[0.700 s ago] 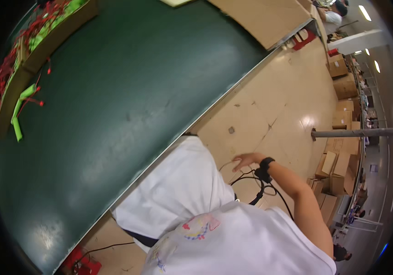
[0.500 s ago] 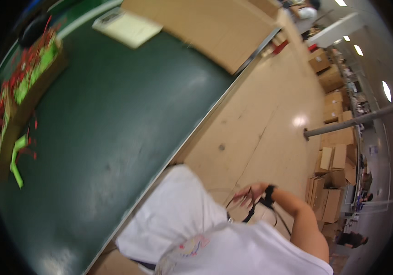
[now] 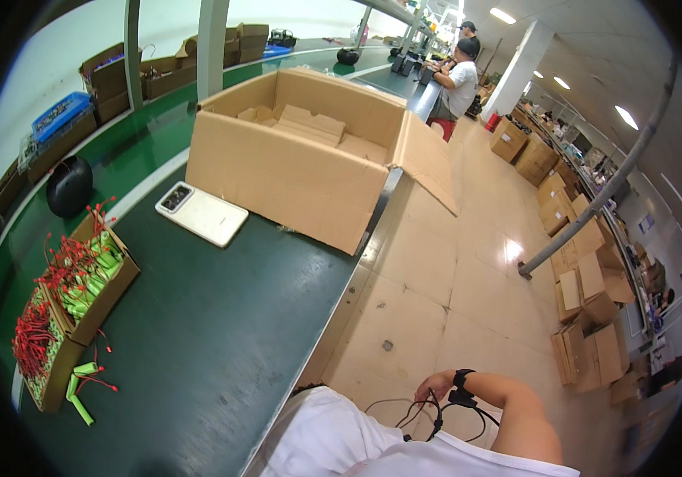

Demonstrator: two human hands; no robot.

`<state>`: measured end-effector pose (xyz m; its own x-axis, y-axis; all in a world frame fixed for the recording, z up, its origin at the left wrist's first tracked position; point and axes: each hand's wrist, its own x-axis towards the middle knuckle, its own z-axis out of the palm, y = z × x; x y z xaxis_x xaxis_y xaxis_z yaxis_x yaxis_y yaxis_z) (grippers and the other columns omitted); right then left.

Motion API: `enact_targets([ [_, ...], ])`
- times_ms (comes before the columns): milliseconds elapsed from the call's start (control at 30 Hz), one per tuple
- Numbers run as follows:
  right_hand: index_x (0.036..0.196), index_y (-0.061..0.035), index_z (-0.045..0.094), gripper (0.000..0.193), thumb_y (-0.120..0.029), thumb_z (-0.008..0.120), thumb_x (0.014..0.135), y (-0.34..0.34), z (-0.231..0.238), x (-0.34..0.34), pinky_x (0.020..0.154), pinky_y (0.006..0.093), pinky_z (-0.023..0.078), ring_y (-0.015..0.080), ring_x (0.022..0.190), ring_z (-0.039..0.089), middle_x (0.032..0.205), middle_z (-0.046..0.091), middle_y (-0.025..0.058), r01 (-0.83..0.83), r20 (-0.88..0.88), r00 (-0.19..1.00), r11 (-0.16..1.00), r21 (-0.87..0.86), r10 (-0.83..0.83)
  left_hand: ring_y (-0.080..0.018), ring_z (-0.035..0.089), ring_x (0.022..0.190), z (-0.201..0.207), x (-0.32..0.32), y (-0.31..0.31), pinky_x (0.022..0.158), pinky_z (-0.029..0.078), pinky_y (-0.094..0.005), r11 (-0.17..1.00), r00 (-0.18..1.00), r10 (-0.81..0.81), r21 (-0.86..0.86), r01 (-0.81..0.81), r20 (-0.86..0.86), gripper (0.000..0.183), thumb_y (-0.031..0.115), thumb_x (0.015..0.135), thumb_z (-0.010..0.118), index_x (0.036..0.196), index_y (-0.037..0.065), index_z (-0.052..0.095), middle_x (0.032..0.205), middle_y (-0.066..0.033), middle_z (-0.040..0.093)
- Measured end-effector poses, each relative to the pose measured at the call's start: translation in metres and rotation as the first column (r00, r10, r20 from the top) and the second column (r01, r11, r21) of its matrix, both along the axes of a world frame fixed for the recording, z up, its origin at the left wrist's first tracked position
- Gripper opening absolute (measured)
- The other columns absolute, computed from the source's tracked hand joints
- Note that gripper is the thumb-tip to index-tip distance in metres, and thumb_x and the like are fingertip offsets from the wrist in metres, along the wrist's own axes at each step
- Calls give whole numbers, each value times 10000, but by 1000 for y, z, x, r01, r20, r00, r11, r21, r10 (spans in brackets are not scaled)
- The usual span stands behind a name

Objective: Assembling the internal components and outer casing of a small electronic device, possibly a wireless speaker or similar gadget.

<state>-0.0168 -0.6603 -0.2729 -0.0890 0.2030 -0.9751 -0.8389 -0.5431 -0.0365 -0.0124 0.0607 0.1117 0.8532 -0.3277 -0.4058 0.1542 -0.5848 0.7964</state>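
Observation:
My right hand, with a black band on its wrist, is low beside my white shirt, off the table's edge. Its fingers are curled against a thin black cable that loops down in front of my body; the fingertips are partly hidden. My left hand is out of the picture. Farther off on the green table lies a white phone by an open cardboard box. At the left, shallow cartons hold green cylindrical cells with red leads, and several loose cells lie beside them.
A black round object stands near the left cartons, with a blue tray behind it. Beyond the box, people sit at the same bench. A grey pole and stacked cartons stand across the floor at right.
My view has swung up and steadied, bringing the whole box and far bench in. My right hand's fingers, spread before, are now curled at the cable.

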Motion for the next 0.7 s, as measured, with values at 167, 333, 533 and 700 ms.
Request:
enact_targets([
  [167,1084,-84,642,398,-407,570,862,-3,17,47,626,283,488,148,770,645,970,670,23,-250,683,658,948,-197,316,-115,493,611,-54,-8,35,554,365,-195,921,975,-20,-376,105,223,236,282,953,481,880,64,534,730,-22,529],
  [333,908,-57,647,305,-352,571,908,101,190,149,722,261,455,114,805,631,907,677,32,-422,702,645,907,-1,301,-141,380,618,-60,-15,32,581,318,-248,768,903,428,-519,-375,-18,282,233,916,562,729,72,424,691,-34,395],
  [533,844,-16,587,211,-213,596,917,253,336,153,688,270,440,110,734,538,766,583,20,-737,808,588,394,549,-25,-93,256,530,-80,-23,55,525,236,-247,508,781,624,-744,-434,-30,343,204,943,526,676,111,333,616,14,275],
  [700,826,-21,552,212,-196,664,867,343,382,154,625,232,471,90,707,597,765,602,25,-618,638,684,184,764,-353,-94,207,501,-94,-29,72,512,220,-260,231,668,735,-883,-409,-117,372,169,940,508,644,124,286,575,11,240],
])
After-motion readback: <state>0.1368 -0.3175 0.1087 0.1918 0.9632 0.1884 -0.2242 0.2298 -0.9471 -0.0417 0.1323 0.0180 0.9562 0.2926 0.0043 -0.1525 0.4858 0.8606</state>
